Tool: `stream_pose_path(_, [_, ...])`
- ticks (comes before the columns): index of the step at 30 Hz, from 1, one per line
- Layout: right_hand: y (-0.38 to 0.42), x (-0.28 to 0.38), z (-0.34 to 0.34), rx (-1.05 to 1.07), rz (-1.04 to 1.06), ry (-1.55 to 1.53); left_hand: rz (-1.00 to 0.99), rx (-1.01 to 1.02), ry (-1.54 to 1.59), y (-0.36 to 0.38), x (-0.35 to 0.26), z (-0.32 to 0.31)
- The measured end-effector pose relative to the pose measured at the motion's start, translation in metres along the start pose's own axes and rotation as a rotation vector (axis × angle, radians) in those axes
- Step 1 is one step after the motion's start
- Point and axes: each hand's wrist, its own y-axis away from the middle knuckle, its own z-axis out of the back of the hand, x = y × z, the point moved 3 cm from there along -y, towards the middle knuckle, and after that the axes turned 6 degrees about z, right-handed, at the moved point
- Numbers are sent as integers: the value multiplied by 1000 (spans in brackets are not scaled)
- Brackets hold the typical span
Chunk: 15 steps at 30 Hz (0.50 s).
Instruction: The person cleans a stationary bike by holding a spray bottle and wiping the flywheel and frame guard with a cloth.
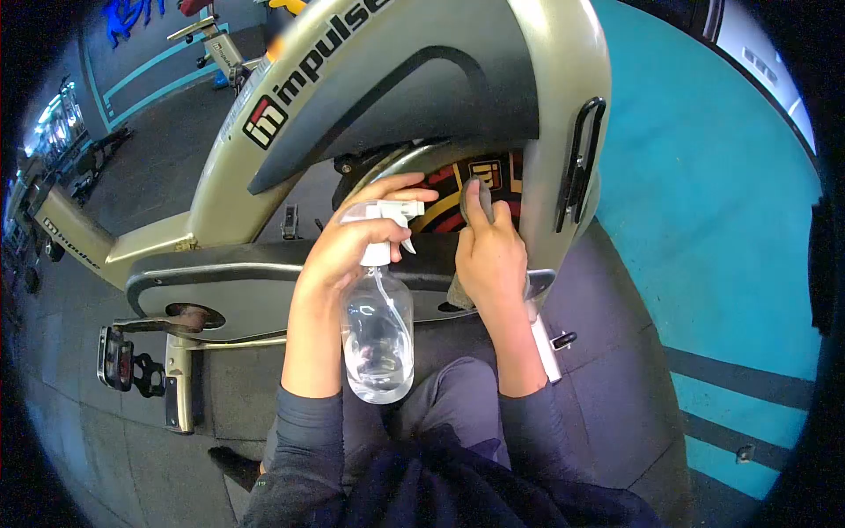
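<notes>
My left hand [333, 248] is closed around the neck of a clear spray bottle [378, 339] with a white trigger head, partly filled with clear liquid. Its nozzle points to the right, toward the exercise bike's flywheel [446, 185], which carries red and yellow markings. My right hand [495, 262] presses a grey cloth [476, 195] with the index finger over the flywheel's logo area. More of the cloth shows below that palm, beside the bike's lower cover [255, 304]. Part of the flywheel is hidden behind both hands.
The bike's gold and grey frame [563, 53] rises close in front. A pedal [114, 356] sticks out at lower left. At right stands a teal wall [704, 194]. Another exercise bike [224, 57] is on the dark tiled floor [176, 114] behind.
</notes>
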Motion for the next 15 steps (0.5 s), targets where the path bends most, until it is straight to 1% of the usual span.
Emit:
stream_pose_path(2, [1, 6, -3, -18, 9, 47, 2, 0, -3, 0, 0, 0])
stream_pose_path(4, [1, 11, -4, -66, -45, 163, 3, -3, -14, 1, 0, -1])
stream_pose_path(5, [0, 14, -2, -66, -46, 163, 3, -2, -15, 1, 0, -1])
stream_pose_path(7, [-2, 16, -1, 34, -135, 126, 4, -8, -11, 1, 2, -1])
stream_pose_path(8, [-6, 14, -3, 34, -138, 125, 6, -7, -13, 1, 2, -1])
stream_pose_path(10, [-12, 5, -10, -49, -237, 70, 6, -9, -15, 0, 2, 0])
stream_pose_path(15, [-12, 1, -13, -112, -171, 85, 7, -1, 1, -3, 3, -1])
